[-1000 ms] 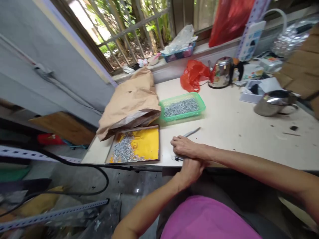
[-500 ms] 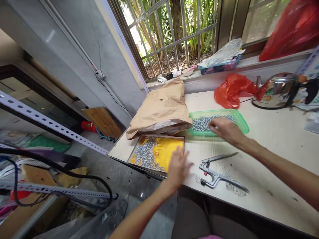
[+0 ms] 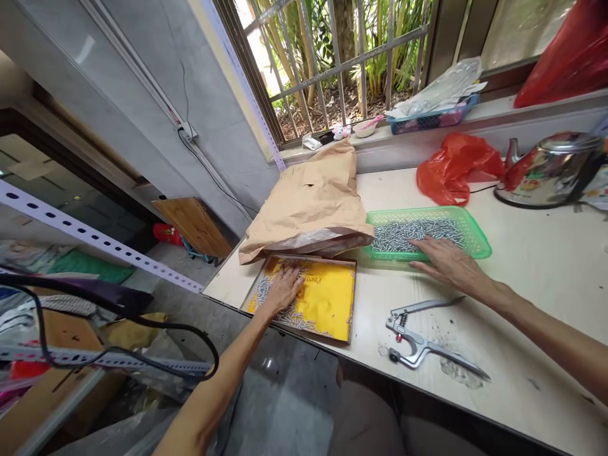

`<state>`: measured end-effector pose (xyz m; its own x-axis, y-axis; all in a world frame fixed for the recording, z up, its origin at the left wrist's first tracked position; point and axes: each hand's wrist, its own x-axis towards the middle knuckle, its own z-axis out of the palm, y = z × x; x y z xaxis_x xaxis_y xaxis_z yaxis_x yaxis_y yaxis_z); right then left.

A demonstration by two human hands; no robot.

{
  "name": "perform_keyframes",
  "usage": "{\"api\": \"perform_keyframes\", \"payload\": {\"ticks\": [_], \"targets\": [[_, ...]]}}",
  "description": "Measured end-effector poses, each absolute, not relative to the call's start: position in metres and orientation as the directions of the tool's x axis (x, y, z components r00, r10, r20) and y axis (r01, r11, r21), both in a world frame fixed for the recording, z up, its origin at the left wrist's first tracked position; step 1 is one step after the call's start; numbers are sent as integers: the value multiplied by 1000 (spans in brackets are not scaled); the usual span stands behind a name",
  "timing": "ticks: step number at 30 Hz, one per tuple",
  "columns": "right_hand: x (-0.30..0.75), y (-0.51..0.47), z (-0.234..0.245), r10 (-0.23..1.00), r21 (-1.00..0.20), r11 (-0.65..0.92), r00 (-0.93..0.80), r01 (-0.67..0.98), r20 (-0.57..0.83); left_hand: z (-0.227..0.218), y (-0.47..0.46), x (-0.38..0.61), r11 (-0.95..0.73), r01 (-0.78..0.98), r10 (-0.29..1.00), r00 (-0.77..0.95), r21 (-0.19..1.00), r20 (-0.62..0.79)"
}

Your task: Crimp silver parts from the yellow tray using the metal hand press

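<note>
My left hand (image 3: 285, 288) reaches into the shallow tray (image 3: 352, 297) with a yellow lining (image 3: 327, 304). Its fingers are slightly spread over a heap of small silvery metal pins (image 3: 297, 318), and the fingertips partly disappear among them. Over the near side of the green plastic basket (image 3: 477, 244) is my right hand (image 3: 446, 259), open, fingers apart, fingertips at the metal pins (image 3: 399, 234) inside. Nothing shows in its grasp. A hand-press plier tool (image 3: 418, 348) lies on the table in front of my right hand.
A large brown paper sack (image 3: 313, 196) lies behind the tray, overhanging its back edge. Beyond the basket are a red plastic bag (image 3: 456, 168) and a steel kettle (image 3: 546, 171). A perforated metal bar (image 3: 95, 237) crosses the left side. The table's front edge runs below the tray.
My left hand has moved left from the tray's right side onto the pins. My right hand has gone from closed to open, fingers extended over the basket. The view has shifted slightly.
</note>
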<state>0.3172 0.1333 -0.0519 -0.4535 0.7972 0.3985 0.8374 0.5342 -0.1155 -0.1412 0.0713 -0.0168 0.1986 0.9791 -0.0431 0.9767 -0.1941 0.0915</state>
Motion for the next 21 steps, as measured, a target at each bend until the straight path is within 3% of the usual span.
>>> {"api": "perform_keyframes", "payload": {"ticks": [5, 10, 12, 17, 21], "targets": [[318, 135, -54, 806, -84, 523, -460, 848, 373, -7, 41, -121, -260, 959, 955, 272, 112, -116], [319, 126, -43, 811, -173, 528, -433, 831, 393, 9, 11, -105, -309, 939, 926, 334, 153, -177], [320, 114, -36, 805, -214, 535, -418, 817, 420, 14, 8, -97, -324, 935, 930, 343, 146, -131], [319, 63, -26, 790, -302, 572, -412, 763, 455, 17, 36, -66, -273, 958, 953, 256, 93, 163], [316, 10, -29, 794, -370, 592, -441, 716, 419, 12, 69, -39, -223, 975, 969, 220, 16, 108]]}}
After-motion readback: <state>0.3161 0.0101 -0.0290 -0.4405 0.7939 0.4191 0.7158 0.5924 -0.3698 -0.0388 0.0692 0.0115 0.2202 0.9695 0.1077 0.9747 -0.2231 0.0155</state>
